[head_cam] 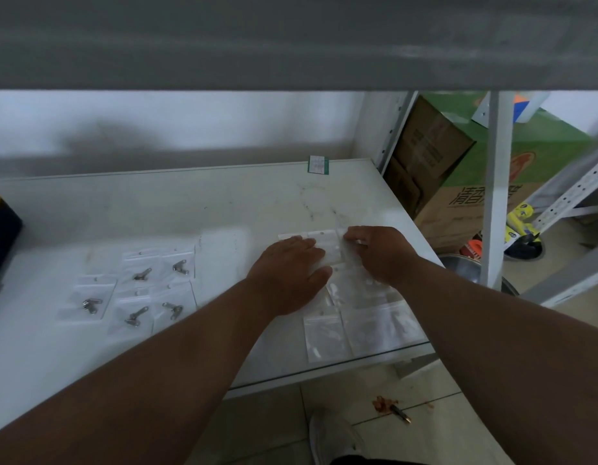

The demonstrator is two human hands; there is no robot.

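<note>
Our left hand (291,273) lies flat on the spread of empty bags (381,325) at the right end of the bench (224,203). Its fingers are straight and relaxed, and the palm presses the plastic down. Our right hand (378,253) sits just beside it, and here the fingers are curled: they pinch the top edge of one small bag (341,236) in the far row of the spread. That bag lies flat on the bench, between the two hands and partly under the right one. More of the empty bags lie nearer to us, overlapping each other, and reach almost to the front edge of the bench.

Well off to the left we see five filled bags (141,275), laid out side by side, each with a small metal part inside. A dark box (2,229) sits at the far left edge. A green-edged card (318,165) stands at the back against the wall. Past the right end of the bench are cardboard boxes (432,152), and a grey shelf (291,38) hangs over us. Down on the tiled floor there's a white shoe (328,434) and a pen (401,414).
</note>
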